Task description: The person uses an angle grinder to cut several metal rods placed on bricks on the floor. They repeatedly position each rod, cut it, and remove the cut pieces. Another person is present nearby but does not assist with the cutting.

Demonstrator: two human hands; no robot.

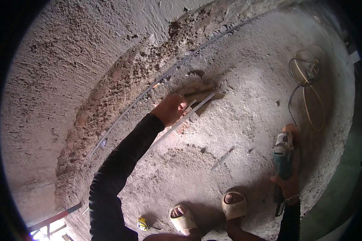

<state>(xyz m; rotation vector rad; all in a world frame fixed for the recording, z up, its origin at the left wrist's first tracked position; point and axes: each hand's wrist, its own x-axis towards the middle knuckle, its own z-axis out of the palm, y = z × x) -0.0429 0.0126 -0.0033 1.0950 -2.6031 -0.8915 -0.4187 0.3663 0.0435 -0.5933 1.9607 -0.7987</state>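
My right hand (pixel 290 185) is wrapped round the lower body of a teal and grey angle grinder (pixel 283 164), held low on the right with its head pointing away from me. My left hand (pixel 170 110) reaches over the floor to the middle, its fingers curled together in a pinch. Whatever is between those fingertips is too small to make out. Just beside them a ribbed steel bar (pixel 197 107) runs slantwise, with its far end over flat dark pieces (pixel 205 102) lying on the floor.
A long thin rod (pixel 128 107) lies along the foot of the rough wall (pixel 76 60). Coiled cable (pixel 304 72) rests on the dusty floor at the far right. A yellow tape measure (pixel 143 223) sits near my sandalled feet (pixel 182 219).
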